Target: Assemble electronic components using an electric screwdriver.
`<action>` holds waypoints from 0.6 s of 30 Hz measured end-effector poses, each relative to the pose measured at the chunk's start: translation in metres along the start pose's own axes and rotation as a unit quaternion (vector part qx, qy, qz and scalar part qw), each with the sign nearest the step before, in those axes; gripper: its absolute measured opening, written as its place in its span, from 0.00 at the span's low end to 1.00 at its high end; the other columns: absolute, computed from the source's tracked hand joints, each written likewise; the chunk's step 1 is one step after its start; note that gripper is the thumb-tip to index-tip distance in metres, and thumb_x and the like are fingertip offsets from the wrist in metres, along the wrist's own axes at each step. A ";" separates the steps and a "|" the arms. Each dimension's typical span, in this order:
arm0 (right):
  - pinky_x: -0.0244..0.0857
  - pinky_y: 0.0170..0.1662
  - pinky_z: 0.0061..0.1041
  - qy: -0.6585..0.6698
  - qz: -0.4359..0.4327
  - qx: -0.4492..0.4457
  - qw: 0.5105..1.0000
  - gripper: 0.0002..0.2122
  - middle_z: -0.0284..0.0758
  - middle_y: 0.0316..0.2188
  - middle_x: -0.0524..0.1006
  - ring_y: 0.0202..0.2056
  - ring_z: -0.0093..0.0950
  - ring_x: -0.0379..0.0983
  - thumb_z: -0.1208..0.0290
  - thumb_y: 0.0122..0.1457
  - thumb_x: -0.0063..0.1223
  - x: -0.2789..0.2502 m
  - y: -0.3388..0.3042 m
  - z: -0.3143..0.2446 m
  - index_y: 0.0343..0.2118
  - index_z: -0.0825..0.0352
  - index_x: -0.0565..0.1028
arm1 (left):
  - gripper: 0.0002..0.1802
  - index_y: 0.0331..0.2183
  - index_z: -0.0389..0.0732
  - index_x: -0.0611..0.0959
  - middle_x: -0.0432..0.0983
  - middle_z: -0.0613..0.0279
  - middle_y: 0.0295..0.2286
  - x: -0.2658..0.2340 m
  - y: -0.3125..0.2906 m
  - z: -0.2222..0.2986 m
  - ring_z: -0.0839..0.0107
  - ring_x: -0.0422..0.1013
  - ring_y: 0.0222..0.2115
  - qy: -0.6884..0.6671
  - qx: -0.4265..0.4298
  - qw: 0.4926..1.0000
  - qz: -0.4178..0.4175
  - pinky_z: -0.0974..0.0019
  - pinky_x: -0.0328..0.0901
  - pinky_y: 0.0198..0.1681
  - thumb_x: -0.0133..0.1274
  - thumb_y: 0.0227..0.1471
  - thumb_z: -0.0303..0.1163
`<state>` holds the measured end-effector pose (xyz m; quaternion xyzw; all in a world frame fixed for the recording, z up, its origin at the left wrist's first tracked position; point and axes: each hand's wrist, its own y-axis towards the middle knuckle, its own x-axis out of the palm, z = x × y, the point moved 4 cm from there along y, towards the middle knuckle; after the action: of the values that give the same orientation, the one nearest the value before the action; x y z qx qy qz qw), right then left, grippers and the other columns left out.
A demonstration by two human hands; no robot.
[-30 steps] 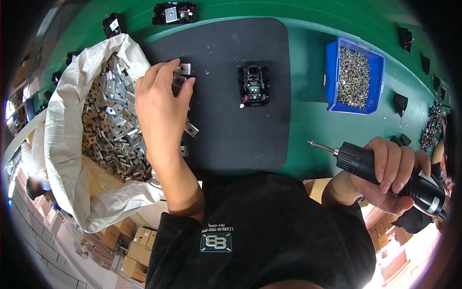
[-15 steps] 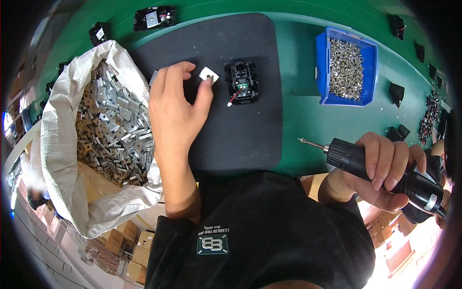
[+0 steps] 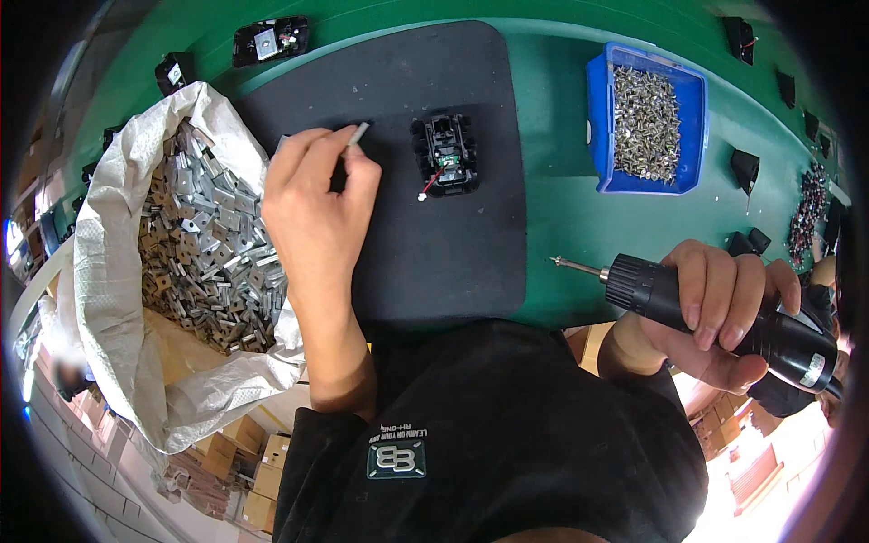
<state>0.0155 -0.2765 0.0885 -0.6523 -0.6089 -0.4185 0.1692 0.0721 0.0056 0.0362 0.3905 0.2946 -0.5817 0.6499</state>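
Observation:
Between the thumb and fingers of my left hand (image 3: 317, 204) is a small metal plate (image 3: 358, 134), tilted up on edge above the black mat (image 3: 444, 262). To its right on the mat lies a black toy car chassis (image 3: 446, 154) with a green circuit board and a red wire ending in a white plug. My right hand (image 3: 720, 312) is wrapped round a black electric screwdriver (image 3: 647, 291), its bit pointing left over the green table. Beside my left forearm stands a white woven sack (image 3: 109, 299) full of metal plates (image 3: 213, 244).
A blue bin (image 3: 597, 122) of screws (image 3: 645, 125) sits on the green table (image 3: 561, 217) beyond the screwdriver. Black shells (image 3: 272, 42) with metal plates lie at the far left. More black parts (image 3: 745, 169) and a heap of small pieces (image 3: 807, 213) are at the right.
My left hand has picked the metal plate up off the mat and tilted it on edge. The right hand keeps its grip on the screwdriver, shifted slightly left in view.

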 end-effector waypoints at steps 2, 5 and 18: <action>0.62 0.31 0.18 0.008 -0.003 -0.007 1.000 0.24 0.25 0.23 0.71 0.22 0.18 0.69 0.68 0.47 0.67 0.000 0.000 0.002 0.47 0.61 0.68 | 0.07 0.30 0.36 0.84 0.78 0.56 0.28 -0.004 0.000 -0.003 0.59 0.75 0.26 0.023 -0.047 0.999 0.011 0.62 0.70 0.32 0.58 0.43 0.23; 0.62 0.31 0.18 -0.003 0.004 -0.005 1.000 0.24 0.25 0.23 0.71 0.22 0.18 0.69 0.68 0.48 0.66 0.000 -0.004 0.002 0.48 0.61 0.67 | 0.06 0.30 0.35 0.84 0.77 0.56 0.28 -0.003 -0.004 -0.009 0.59 0.75 0.26 0.030 -0.039 0.999 0.003 0.63 0.69 0.31 0.59 0.44 0.23; 0.64 0.30 0.19 0.001 -0.016 -0.004 1.000 0.24 0.25 0.23 0.71 0.22 0.18 0.69 0.69 0.49 0.67 0.001 -0.003 0.003 0.48 0.60 0.67 | 0.10 0.27 0.37 0.85 0.78 0.57 0.36 0.004 0.000 0.018 0.66 0.74 0.38 -0.246 0.012 0.969 -0.036 0.68 0.67 0.42 0.68 0.36 0.21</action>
<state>0.0141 -0.2730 0.0864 -0.6429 -0.6169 -0.4246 0.1605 0.0710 -0.0124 0.0420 0.2329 0.1325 -0.6862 0.6763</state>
